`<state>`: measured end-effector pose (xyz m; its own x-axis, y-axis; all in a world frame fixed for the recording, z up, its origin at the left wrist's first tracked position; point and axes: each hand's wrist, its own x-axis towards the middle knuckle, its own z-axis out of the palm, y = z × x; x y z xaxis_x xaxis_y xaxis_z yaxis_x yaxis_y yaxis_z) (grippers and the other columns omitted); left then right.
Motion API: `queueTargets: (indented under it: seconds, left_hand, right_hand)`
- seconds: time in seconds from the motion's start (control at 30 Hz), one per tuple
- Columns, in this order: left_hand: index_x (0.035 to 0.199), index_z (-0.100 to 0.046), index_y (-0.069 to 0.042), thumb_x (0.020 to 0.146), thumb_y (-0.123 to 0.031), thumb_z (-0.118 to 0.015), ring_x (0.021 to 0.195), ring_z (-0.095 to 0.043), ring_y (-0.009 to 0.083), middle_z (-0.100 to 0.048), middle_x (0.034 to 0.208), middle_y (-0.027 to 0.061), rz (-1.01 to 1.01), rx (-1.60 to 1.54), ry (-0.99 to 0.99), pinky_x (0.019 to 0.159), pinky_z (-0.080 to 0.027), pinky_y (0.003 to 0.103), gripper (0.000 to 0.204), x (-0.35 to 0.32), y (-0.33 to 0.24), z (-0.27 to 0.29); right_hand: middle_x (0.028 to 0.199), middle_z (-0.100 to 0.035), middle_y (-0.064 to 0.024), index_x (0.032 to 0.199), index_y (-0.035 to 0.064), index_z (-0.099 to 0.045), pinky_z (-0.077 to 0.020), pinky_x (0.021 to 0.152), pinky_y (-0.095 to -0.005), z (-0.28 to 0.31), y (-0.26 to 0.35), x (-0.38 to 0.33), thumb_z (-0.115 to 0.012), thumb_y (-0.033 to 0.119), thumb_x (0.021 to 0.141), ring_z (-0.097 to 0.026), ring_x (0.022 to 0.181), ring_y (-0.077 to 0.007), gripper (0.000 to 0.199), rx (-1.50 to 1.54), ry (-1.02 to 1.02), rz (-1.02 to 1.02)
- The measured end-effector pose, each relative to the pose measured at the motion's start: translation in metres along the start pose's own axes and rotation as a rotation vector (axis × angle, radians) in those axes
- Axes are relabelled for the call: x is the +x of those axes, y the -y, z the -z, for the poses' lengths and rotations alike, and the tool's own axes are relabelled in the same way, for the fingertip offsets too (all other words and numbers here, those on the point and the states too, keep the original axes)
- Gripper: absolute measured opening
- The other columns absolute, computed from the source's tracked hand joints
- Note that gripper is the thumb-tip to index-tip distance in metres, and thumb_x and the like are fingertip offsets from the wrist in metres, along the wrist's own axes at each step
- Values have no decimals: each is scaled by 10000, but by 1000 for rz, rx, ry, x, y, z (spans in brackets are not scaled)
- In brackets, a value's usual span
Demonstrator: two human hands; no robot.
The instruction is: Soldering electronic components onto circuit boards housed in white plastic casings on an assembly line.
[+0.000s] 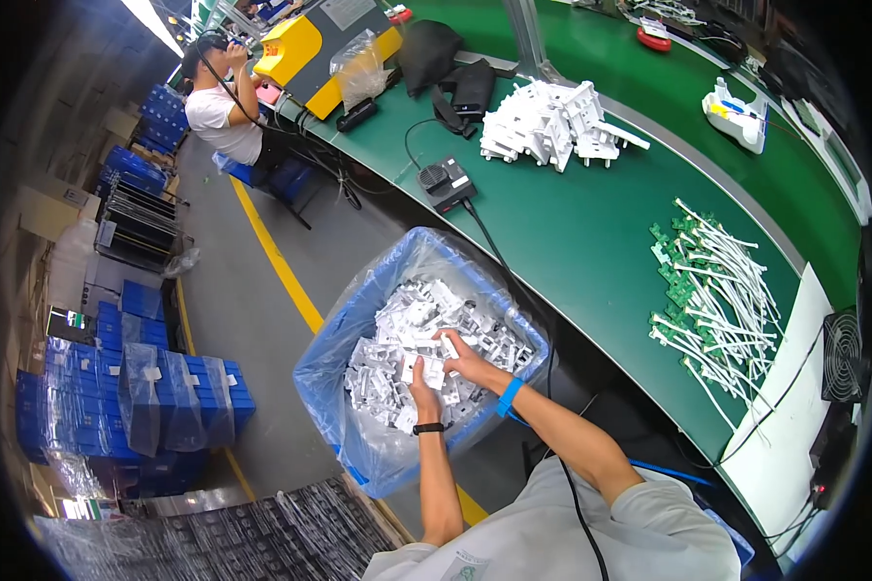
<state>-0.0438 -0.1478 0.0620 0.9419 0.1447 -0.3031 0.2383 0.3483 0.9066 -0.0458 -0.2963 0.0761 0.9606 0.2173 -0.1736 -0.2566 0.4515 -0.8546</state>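
Both my hands are inside a blue bin lined with clear plastic film and filled with a heap of small white plastic parts. My left hand, with a black band at the wrist, grips one white plastic part under its thumb. Close beside it, my right hand, wearing a blue wrist strap, has its fingers closed around another white plastic part. The pale parts merge with the heap, so how many each hand holds is unclear.
On the green table lie a pile of white plastic parts, green circuit boards with white cables and a small black device. Blue crates stand at the left. A person sits farther off.
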Motion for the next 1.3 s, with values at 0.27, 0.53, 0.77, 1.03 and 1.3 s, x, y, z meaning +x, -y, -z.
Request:
queueTargets:
  seconds: [0.27, 0.53, 0.77, 1.03, 1.3]
  left_hand:
    - [1475, -417, -23, 1026, -185, -522, 1125, -621, 214, -601, 1315, 125, -149, 52, 80, 974, -482, 344, 488, -21, -53, -31]
    - [1527, -329, -1, 1016, -138, -513, 1253, -539, 252, -527, 1413, 150, -401, 91, 176, 1067, -423, 373, 560, -46, -144, -110]
    - [1467, -388, -11, 1010, -186, -524, 1198, -563, 236, -558, 1344, 140, -494, 46, 304, 1027, -442, 349, 507, -64, -205, -184]
    - [1501, -332, -22, 986, -117, -571, 1204, -536, 211, -523, 1349, 124, -427, -98, 584, 1027, -443, 335, 576, -83, -176, -280]
    - [1477, -400, 22, 989, -128, -604, 1167, -574, 189, -568, 1335, 117, -214, -126, 858, 998, -459, 299, 550, -57, -101, -357]
  right_hand:
    - [1346, -459, -113, 1407, 96, -396, -375, 1098, -326, -25, 68, -26, -547, -52, 779, -437, 1302, -204, 663, -40, 20, 282]
    - [1386, -425, -123, 1426, 95, -371, -334, 1139, -351, -41, 175, -47, -553, -61, 778, -408, 1346, -229, 691, -79, 45, 481]
    - [1327, -445, -120, 1414, 115, -359, -378, 1092, -352, -43, 249, -60, -543, -60, 775, -448, 1278, -229, 689, -134, -26, 612]
    - [1253, -495, -99, 1399, 128, -385, -441, 990, -306, 8, 312, -128, -603, -61, 781, -514, 1171, -191, 682, -156, -271, 684]
    - [1394, -454, -214, 1367, 82, -436, -328, 1154, -452, 100, 292, -130, -612, -5, 740, -435, 1309, -416, 657, -545, -740, 698]
